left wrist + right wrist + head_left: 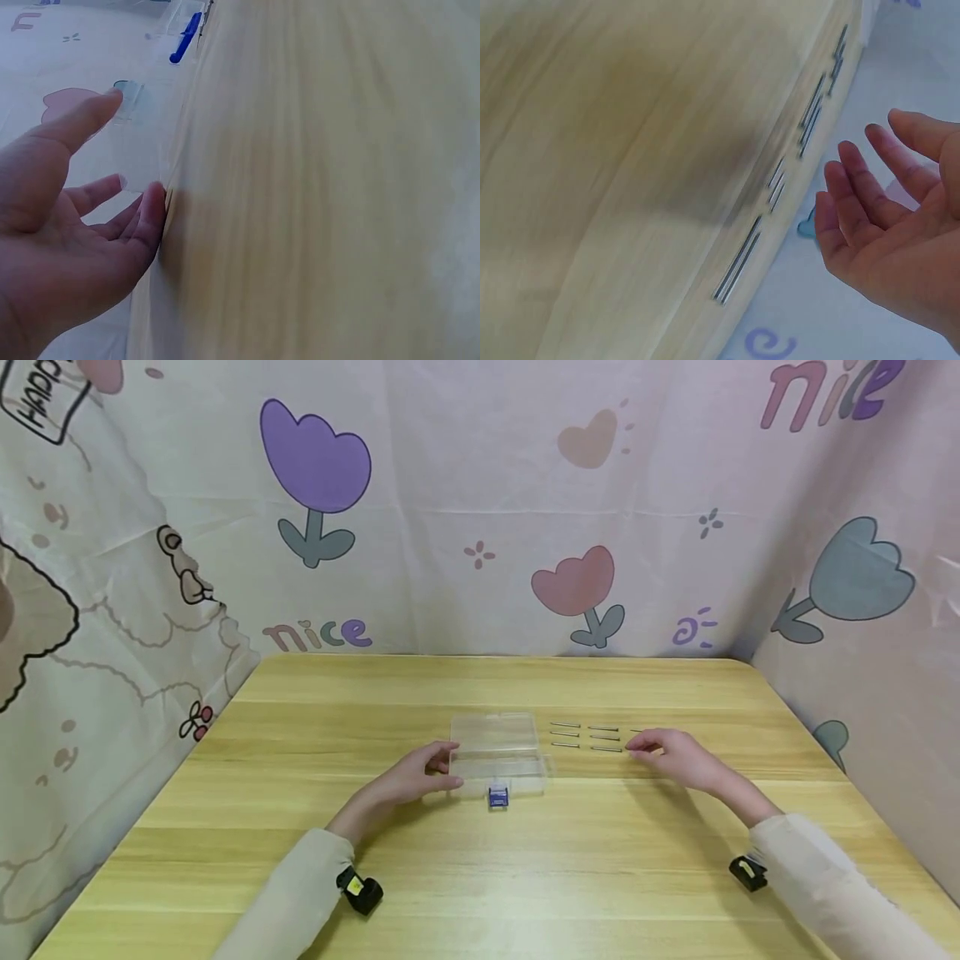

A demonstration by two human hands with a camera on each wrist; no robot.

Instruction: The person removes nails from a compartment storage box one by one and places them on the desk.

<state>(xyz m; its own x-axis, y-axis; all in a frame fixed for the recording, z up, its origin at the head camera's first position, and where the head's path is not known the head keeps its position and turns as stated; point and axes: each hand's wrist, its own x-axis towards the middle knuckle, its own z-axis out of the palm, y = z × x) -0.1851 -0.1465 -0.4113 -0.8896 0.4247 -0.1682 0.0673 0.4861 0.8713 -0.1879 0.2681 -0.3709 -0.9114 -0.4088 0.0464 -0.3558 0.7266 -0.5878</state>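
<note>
An oblong clear plastic box (493, 732) lies mid-table with its lid folded back and a blue latch (498, 796) at the front. My left hand (408, 777) touches its left end, thumb and forefinger spread apart. The left wrist view shows the translucent box (142, 154) by those fingertips, with the blue latch (186, 39) farther off. To the right of the box, several thin metal nails (566, 746) lie in rows. My right hand (678, 756) hovers at their right end, partly covering one. In the right wrist view its fingers (845, 199) are loosely bent with nothing between them.
The light wood table (480, 893) reaches back to a printed cloth (450, 460), which also hangs along both sides. A black wrist camera (360, 891) sits on the left sleeve and another camera (748, 872) on the right one.
</note>
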